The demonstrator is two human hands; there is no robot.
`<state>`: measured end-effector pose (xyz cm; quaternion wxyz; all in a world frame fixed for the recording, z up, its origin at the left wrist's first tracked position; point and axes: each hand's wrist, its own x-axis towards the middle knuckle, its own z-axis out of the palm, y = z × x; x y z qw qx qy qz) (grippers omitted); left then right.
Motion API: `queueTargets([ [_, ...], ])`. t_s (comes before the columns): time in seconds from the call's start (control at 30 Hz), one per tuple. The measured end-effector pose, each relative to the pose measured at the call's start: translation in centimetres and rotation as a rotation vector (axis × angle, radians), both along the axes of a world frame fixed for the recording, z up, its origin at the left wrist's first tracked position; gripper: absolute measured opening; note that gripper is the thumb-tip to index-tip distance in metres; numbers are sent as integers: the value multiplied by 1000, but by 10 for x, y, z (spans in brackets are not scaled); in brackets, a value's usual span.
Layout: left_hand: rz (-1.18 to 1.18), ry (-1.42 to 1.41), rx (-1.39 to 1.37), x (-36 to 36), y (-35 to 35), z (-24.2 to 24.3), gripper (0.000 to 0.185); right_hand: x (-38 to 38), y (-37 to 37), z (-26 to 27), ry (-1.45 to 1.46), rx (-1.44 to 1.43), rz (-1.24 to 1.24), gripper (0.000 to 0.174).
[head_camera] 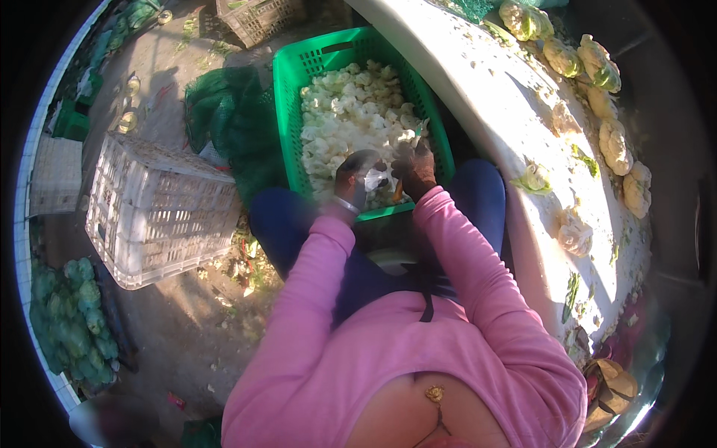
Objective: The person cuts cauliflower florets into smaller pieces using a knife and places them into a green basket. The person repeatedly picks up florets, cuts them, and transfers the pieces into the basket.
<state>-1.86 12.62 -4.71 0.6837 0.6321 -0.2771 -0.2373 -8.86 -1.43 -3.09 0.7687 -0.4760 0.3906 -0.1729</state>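
Note:
My left hand (354, 172) is closed around a white cauliflower piece (374, 180), which shows between the fingers over the near end of a green plastic crate (283, 117). Beside it, my right hand (415, 169) grips a slim tool (397, 191); an orange part shows below the fist and a green part above it. The tool's kind is unclear, since the fingers cover much of it. Under both hands, many cut cauliflower florets (350, 115) fill the crate, which stands between my knees.
A dirty white plastic crate (179, 218) stands tilted on the left, near green mesh netting (229, 112). On the right runs a pale work surface (538, 140) with whole cauliflowers (615, 147) and leaf scraps. Netted cauliflowers (78, 319) lie far left; another crate (257, 19) is at the top.

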Motion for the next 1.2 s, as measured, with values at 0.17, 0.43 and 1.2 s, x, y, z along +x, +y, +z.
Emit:
queueTargets([
  [0.17, 203, 274, -264, 6, -6, 1, 44, -9, -7, 18, 146, -1016, 180, 25],
  [0.43, -84, -174, -177, 12, -6, 11, 41, -53, 39, 21, 210, -1115, 729, 19],
  [1.2, -159, -30, -113, -43, -141, 42, 41, -250, -123, 122, 1040, -1283, 412, 24],
])
